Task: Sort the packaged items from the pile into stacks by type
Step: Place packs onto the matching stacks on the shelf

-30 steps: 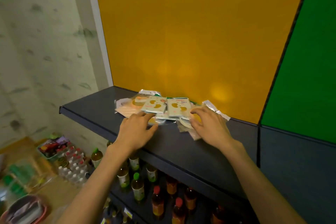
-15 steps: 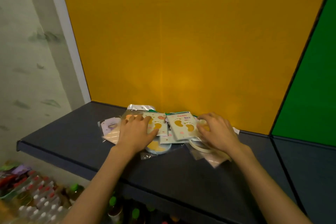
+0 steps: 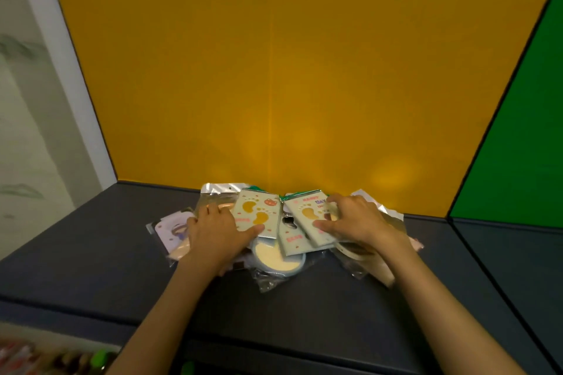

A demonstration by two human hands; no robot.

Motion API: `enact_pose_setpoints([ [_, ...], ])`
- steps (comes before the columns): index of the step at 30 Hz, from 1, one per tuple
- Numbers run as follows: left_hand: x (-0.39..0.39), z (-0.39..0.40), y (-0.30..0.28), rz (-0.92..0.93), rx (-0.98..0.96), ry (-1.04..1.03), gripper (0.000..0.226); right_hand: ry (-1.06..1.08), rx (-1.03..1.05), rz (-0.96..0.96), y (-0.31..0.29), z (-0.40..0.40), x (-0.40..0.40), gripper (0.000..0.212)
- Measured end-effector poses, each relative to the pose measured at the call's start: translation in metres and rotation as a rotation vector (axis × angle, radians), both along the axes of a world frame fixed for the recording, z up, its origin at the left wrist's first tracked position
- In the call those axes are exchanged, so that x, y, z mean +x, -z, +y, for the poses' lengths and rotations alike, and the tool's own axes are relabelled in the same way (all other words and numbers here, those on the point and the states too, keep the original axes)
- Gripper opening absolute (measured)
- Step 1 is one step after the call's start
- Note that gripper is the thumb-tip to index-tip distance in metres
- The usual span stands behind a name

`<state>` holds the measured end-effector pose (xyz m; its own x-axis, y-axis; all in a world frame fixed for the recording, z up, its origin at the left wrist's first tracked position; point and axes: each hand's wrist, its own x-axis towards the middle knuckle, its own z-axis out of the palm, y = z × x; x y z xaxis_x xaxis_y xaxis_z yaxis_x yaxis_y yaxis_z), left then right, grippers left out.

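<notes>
- A pile of flat packaged items [image 3: 283, 231] lies on a dark grey shelf [image 3: 91, 253], pushed up against a yellow back panel [image 3: 274, 70], with a green panel [image 3: 524, 131] further to the right.
- The left hand [image 3: 217, 234] lies palm down on the left part of the pile, fingers fairly straight and spread; its thumb touches the lower edge of a pale green rectangular packet printed with two yellow bean shapes and a small red figure [image 3: 257, 211]. The grip is open: the fingers press flat rather than curl round anything.
- The right hand [image 3: 356, 222] rests on a second pale green rectangular packet with a yellow bean print [image 3: 307, 218], lying tilted just right of the first. The thumb lies on the packet's face and the fingertips curl at its upper right edge; whether this grip pinches the packet or only presses on it, I cannot tell.
- A third pale green packet [image 3: 291, 240] shows partly beneath the second one.
- Below these, a round pale blue item with a cream-yellow centre in clear wrap [image 3: 275, 259] sticks out toward the shelf's front edge.
- At the pile's left edge lies a clear bag with a white and lilac item [image 3: 172, 230], part-covered by the left hand; peach-coloured flat pieces [image 3: 179, 250] lie under it.
- Under the right wrist lie a clear bag with a cream ring-shaped item [image 3: 353, 251] and crinkled clear wrapping [image 3: 387, 213].
- Blurred colourful goods [image 3: 45, 356] show below the shelf at lower left.
</notes>
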<state>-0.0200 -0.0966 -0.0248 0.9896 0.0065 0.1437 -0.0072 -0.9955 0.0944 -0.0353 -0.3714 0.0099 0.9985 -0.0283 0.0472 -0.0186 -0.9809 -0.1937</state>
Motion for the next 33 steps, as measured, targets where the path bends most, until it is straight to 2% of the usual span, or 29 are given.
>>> enact_pose_setpoints([
  [5,0.015,0.021,-0.005,0.025,-0.104,0.026,0.093,0.041,-0.019,-0.033,0.0,0.023,0.0,0.078],
  [10,0.021,0.027,-0.003,0.086,-0.47,0.081,0.073,0.123,-0.104,-0.114,0.005,0.049,0.002,0.087],
  [14,0.019,0.025,-0.001,-0.031,-0.677,0.029,0.044,0.223,-0.199,-0.107,0.006,0.056,-0.002,0.097],
  [19,0.011,0.031,-0.001,-0.033,-1.11,-0.052,0.028,0.292,-0.028,-0.058,0.01,0.057,-0.01,0.102],
  [22,0.0,0.036,-0.002,-0.059,-1.305,-0.043,0.025,0.306,-0.039,-0.005,0.006,0.058,-0.017,0.101],
  [26,-0.01,0.043,-0.008,-0.013,-1.508,-0.003,0.023,0.349,0.022,0.02,0.002,0.064,-0.022,0.084],
  [29,-0.017,0.045,-0.013,0.028,-1.603,0.008,0.022,0.363,0.159,-0.033,-0.003,0.07,-0.028,0.064],
  [30,-0.019,0.044,-0.015,0.04,-1.623,0.021,0.021,0.359,0.281,-0.05,-0.004,0.071,-0.03,0.054],
  [33,-0.026,0.033,-0.021,0.071,-1.689,0.067,0.024,0.373,0.945,-0.033,-0.01,0.07,-0.039,0.023],
])
